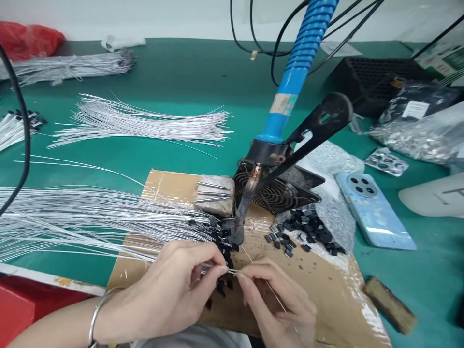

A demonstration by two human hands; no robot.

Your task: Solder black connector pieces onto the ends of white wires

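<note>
My left hand (170, 285), with a bangle on its wrist, pinches a thin grey wire (232, 271) between thumb and forefinger. Close on its right, my right hand (279, 304) pinches at the other end of that short stretch of wire. A finer bare strand (276, 297) runs across the right hand's fingers. Just beyond the fingertips, a blue-handled tool (290, 92) points its bent metal tip (239, 229) downward. Black-tipped ends (217, 232) of a large wire bundle (90, 212) lie beside the left hand on the cardboard (308, 290).
A grey block (214, 195) bearing thin metal rods and a round-grilled fan (268, 195) stand behind the hands. Small black pieces (315, 227) lie to the right, near a blue phone (375, 210) and a brown block (389, 304). Another wire bundle (145, 121) lies farther back.
</note>
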